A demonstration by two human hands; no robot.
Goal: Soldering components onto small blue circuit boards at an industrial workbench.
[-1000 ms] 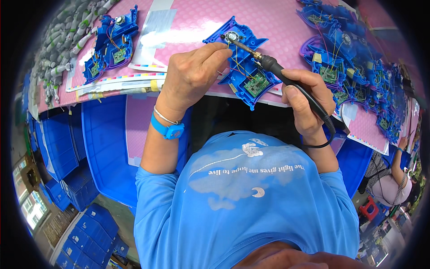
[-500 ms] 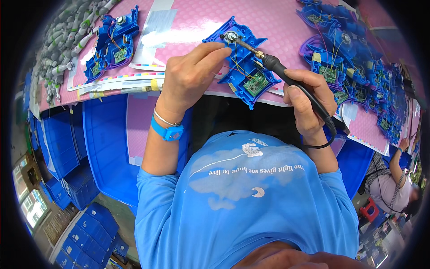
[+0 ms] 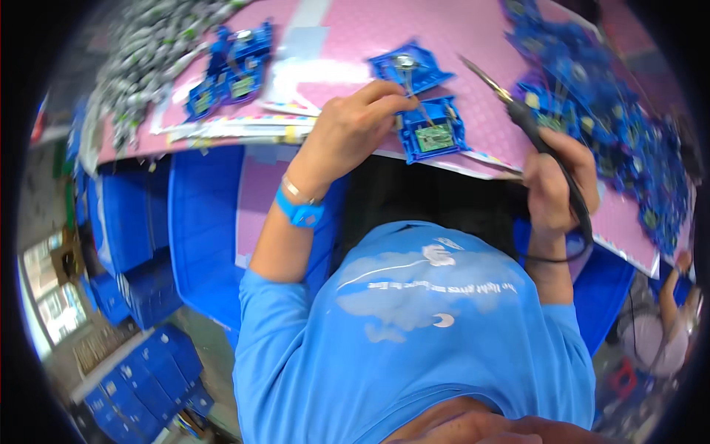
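Note:
My right hand (image 3: 558, 174) is wrapped round the black handle of a soldering iron (image 3: 523, 115). Its metal tip points up and left, in the air to the right of a blue plastic casing. That casing lies open in two parts: the upper shell (image 3: 423, 72) holds a round silver speaker (image 3: 404, 63), the lower shell (image 3: 414, 152) a green circuit board (image 3: 435, 138). Thin wires run between the shells. My left hand (image 3: 351, 129) is closed, thumb and finger pinched beside these wires; blur hides what is between the fingertips.
Another opened blue casing (image 3: 242, 70) lies to the left, near a heap of grey-and-white parts (image 3: 148, 66). Many blue casings with boards crowd the right side (image 3: 621, 126). Blue bins (image 3: 203, 229) stand below the pink-covered table (image 3: 340, 59). Another person (image 3: 654, 344) is at the far right.
The soldering iron's tip has left the speaker and moved right, clear of the casing. Pink table surface now shows between the two shells. My left hand stays pinched by the wires; the view has shifted.

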